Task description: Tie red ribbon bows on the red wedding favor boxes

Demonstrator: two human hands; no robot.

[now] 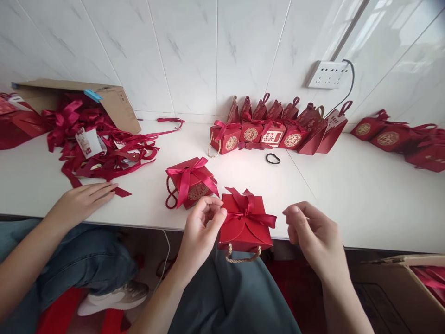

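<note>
A red gift box (245, 236) with a twisted gold cord handle stands at the table's front edge, a red ribbon bow (246, 211) tied on its top. My left hand (203, 229) is at the box's left side, fingers curled and thumb close to the bow's left part; whether ribbon lies between them is hidden. To the right of the box, and apart from it, my right hand (314, 234) has its fingers bent in and thumb against them, with nothing visible in it. Behind my left hand sits another ribboned box (191, 181) with a dark red cord.
Another person's hand (85, 202) rests on the table at left, beside a heap of red ribbons (93, 134) spilling from a cardboard box (120, 109). Finished-looking red boxes (250, 132) line the wall. A black elastic band (273, 159) lies mid-table. An open carton (389, 287) stands lower right.
</note>
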